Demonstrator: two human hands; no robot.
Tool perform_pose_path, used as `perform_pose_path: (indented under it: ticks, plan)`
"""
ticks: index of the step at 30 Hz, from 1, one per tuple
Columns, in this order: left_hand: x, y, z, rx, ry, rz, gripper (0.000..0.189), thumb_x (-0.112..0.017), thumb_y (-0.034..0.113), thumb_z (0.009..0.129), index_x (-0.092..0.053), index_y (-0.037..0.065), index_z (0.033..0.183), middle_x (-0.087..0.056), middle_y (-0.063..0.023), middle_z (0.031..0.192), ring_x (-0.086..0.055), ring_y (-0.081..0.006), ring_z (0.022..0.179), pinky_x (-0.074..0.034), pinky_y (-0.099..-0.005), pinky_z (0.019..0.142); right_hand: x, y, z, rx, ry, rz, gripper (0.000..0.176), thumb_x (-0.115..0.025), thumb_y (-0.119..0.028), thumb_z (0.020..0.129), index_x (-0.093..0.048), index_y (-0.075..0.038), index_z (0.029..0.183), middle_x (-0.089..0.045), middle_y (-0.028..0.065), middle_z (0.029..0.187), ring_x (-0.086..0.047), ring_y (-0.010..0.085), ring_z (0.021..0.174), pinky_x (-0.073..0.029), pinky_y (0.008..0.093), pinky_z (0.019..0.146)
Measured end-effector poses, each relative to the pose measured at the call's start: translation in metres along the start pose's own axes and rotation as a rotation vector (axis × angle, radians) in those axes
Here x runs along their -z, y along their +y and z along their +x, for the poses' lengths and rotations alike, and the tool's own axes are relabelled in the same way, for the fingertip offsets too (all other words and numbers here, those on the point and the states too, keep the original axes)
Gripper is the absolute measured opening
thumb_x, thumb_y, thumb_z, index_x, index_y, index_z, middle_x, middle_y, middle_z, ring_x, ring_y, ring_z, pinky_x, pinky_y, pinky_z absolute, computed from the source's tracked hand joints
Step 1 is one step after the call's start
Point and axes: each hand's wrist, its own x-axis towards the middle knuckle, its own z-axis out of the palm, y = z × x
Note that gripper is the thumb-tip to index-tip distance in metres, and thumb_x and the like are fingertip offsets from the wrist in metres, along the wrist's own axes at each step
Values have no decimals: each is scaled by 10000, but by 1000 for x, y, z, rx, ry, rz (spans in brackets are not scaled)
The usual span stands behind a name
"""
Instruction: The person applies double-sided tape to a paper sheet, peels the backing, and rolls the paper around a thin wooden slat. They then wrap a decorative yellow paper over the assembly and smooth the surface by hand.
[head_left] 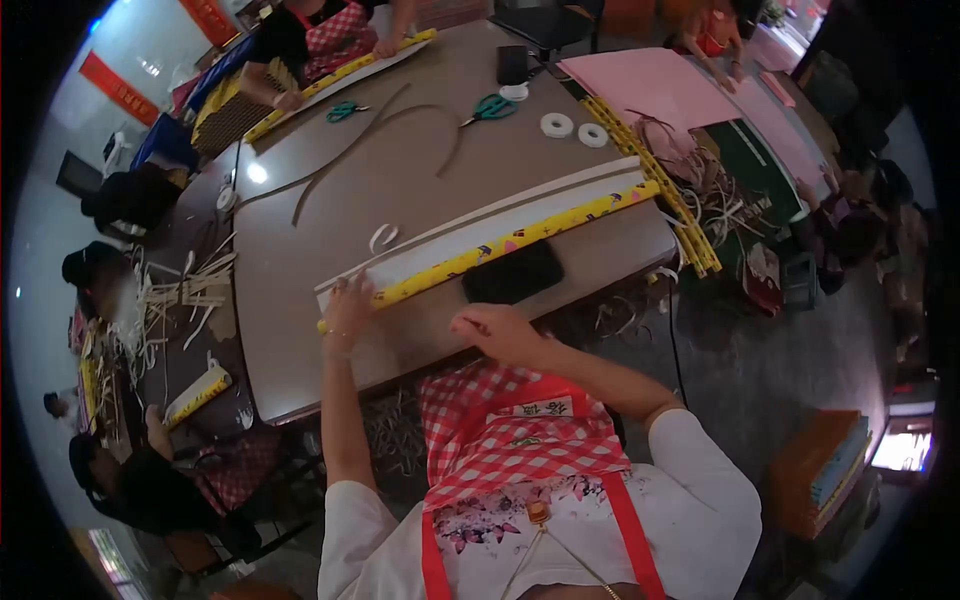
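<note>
Left hand (348,300) spread, pinning yellow strip (500,243).
Right hand (495,328) curled beside black block (513,272); likely aligning, needs steady pressure.

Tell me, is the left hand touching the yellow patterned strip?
Touching. In the head view, the left hand lies with its fingers on the end of the yellow patterned strip.

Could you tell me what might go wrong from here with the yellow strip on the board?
The left hand presses only one end of the yellow strip, so the far end might slip askew on the white board. The right hand is close to a black object lying right beside the strip; a nudge could shift both.
</note>
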Motion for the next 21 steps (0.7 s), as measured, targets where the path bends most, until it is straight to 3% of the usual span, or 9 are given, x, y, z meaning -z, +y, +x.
perform_pose_path:
  ticks: [2, 4, 6, 8, 11, 13, 15, 20, 21]
  plan:
    - [4, -5, 3, -118, -118, 109, 347, -549, 317, 900, -565, 93, 1165, -515, -150, 1331, -522, -395, 1139, -437, -467, 957, 8, 4, 16, 27, 104, -13, 194, -606, -236, 902, -649, -51, 940, -631, 125, 858, -620, 287, 752, -493, 369, 658]
    - [-59, -22, 6, 21, 106, -105, 398, -517, 341, 926, -563, 105, 1243, -580, -180, 1227, -530, -371, 1134, -442, -456, 954, 21, 5, 39, -25, 102, -24, 190, -643, -217, 881, -648, -37, 943, -624, 99, 852, -616, 246, 725, -497, 338, 652]
    - [-16, 3, -3, 188, 184, -202, 434, -501, 359, 943, -550, 114, 1298, -621, -194, 1111, -535, -359, 1131, -477, -445, 899, 32, 4, 68, -47, 68, -36, 183, -654, -207, 878, -649, -37, 944, -618, 72, 876, -610, 210, 730, -499, 316, 654]
    - [1, 8, -2, 270, 113, -317, 423, -499, 374, 942, -572, 122, 1275, -614, -190, 1101, -526, -368, 1139, -498, -453, 854, 33, 8, 104, -16, 15, -94, 161, -653, -198, 882, -651, -50, 945, -612, 53, 918, -607, 191, 773, -502, 313, 675]
    - [-1, 12, -5, 296, 160, -288, 422, -507, 368, 937, -562, 141, 1287, -584, -195, 1148, -511, -366, 1162, -511, -458, 805, 16, 13, 159, -36, -113, -113, 133, -654, -171, 870, -654, -74, 961, -625, 39, 985, -604, 207, 872, -498, 329, 746]
    - [3, 14, -3, 327, 140, -286, 429, -516, 369, 931, -555, 149, 1297, -562, -197, 1186, -503, -362, 1173, -508, -457, 797, -4, 31, 199, 355, -133, -271, 133, -652, -147, 858, -656, -84, 975, -639, 32, 1048, -601, 237, 921, -488, 341, 791]
    - [10, 16, -4, 341, 105, -292, 438, -524, 370, 925, -547, 158, 1307, -539, -199, 1224, -496, -359, 1184, -506, -456, 790, -28, 47, 228, 357, -216, -276, 154, -641, -145, 862, -651, -98, 1009, -642, 20, 1094, -587, 247, 976, -469, 358, 835]
    - [20, 14, 1, 386, 15, -309, 466, -510, 393, 935, -528, 180, 1350, -485, -189, 1297, -458, -353, 1246, -477, -443, 840, -64, 81, 261, 348, -370, -344, 179, -631, -194, 872, -646, -131, 1039, -654, 29, 1034, -581, 223, 1008, -380, 397, 952]
    - [17, 13, 1, 375, 10, -307, 512, -549, 402, 907, -506, 172, 1362, -475, -204, 1304, -436, -358, 1261, -471, -434, 753, -64, 86, 264, 327, -389, -338, 179, -631, -194, 872, -646, -131, 1039, -654, 29, 1034, -581, 223, 1008, -380, 397, 952]
